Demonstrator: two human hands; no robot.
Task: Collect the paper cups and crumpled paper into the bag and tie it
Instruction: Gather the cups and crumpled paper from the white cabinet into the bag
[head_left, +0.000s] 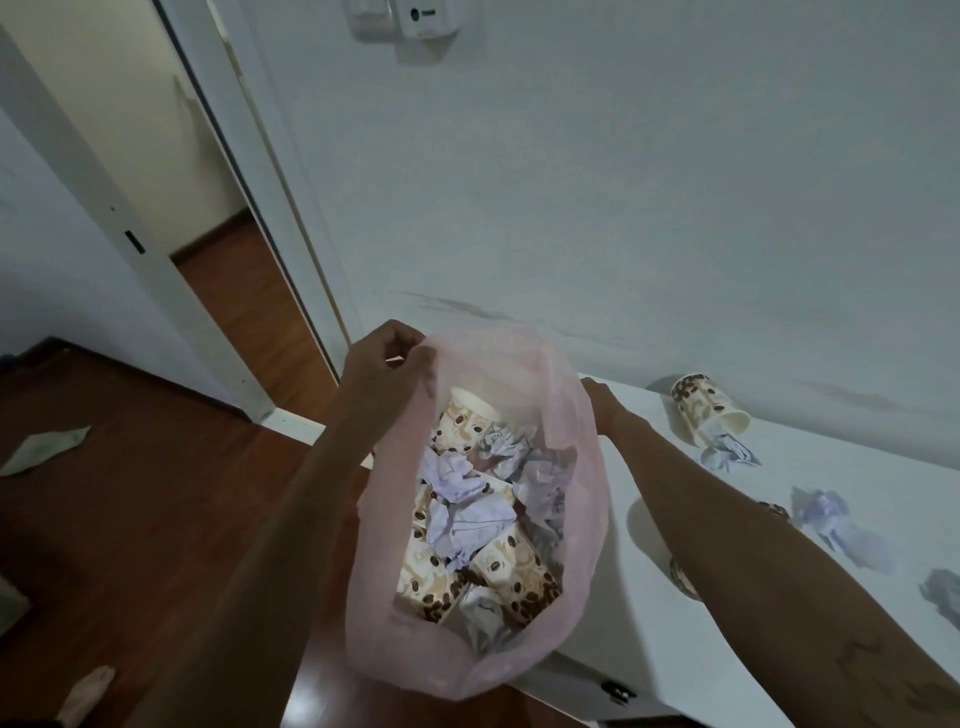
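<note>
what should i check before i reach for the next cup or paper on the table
1. Bag mouth open: ok, cups and paper visible inside.
2. Left hand gripping the rim: ok.
3. Right hand free to reach: cannot tell, partly hidden behind the bag's far rim.
4. Room left in bag: ok.
5. Trash left on table: not ok, tipped cup and crumpled paper remain.
6. Ready to tie: not ok.
</note>
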